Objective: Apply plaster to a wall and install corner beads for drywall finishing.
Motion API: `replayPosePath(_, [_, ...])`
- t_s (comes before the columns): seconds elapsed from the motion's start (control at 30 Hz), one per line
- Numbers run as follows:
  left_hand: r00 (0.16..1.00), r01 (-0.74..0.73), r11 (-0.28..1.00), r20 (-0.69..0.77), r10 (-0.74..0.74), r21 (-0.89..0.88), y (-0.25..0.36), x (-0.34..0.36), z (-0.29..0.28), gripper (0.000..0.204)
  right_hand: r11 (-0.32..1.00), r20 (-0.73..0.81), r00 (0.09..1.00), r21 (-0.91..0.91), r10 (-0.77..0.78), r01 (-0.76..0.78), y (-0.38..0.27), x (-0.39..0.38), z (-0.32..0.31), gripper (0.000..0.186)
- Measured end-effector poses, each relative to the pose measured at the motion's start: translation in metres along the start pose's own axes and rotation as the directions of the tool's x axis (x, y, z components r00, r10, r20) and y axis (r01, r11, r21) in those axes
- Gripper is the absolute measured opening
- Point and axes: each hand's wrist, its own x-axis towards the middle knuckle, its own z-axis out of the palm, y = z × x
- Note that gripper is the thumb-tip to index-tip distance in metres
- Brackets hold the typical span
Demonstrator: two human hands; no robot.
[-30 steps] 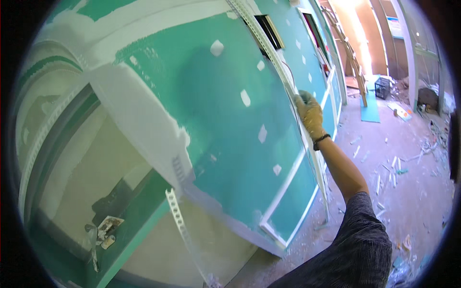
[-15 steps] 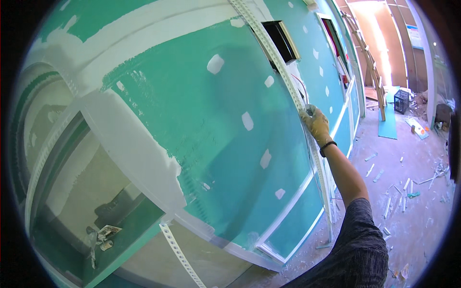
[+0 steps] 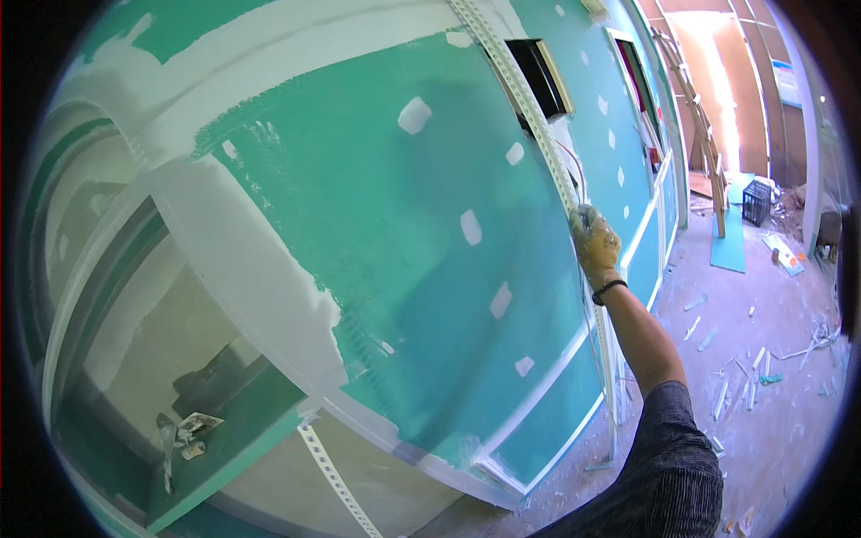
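Note:
My right hand (image 3: 596,245), in a yellow work glove with a dark band at the wrist, reaches forward from the lower right. Its fingers are closed around a long white perforated corner strip (image 3: 527,115). The strip slants down from the top edge past a rectangular wall opening (image 3: 540,77) toward the floor. Thin wires (image 3: 574,166) hang beside it, just above the glove. Behind the strip is a green board wall (image 3: 377,215) with white filler patches and broad plastered bands. My left hand is out of view.
Another perforated strip (image 3: 334,475) stands at the lower middle, by a green-edged recess with scraps on its ledge (image 3: 242,426). Offcuts (image 3: 722,394) litter the floor on the right. Farther back are a wooden ladder (image 3: 704,125), a black crate (image 3: 757,203) and a teal board (image 3: 728,242).
The view has shifted a little, so the wall and floor sit slightly farther right. My right hand has slid slightly down along the strip, still closed on it.

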Motion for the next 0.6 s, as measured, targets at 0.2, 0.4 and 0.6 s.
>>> replayPosePath(0.2, [0.785,-0.619,0.615,0.389,0.482,0.488,-0.013,0.001,0.057,0.063,0.99,-0.017,0.996,0.112,0.085,-0.083,-0.011,-0.005,-0.007,0.037])
replayPosePath(0.4, [0.899,-0.115,0.948,0.374,0.226,-0.296,-0.009,-0.004,0.003,0.071,0.952,-0.033,0.995,0.294,0.096,-0.082,-0.005,-0.007,-0.017,0.037])
replayPosePath(0.6, [0.825,-0.278,0.666,-0.183,0.534,0.692,0.009,-0.039,0.117,0.068,0.955,0.041,0.992,0.266,0.123,-0.13,-0.006,-0.017,-0.045,0.031])
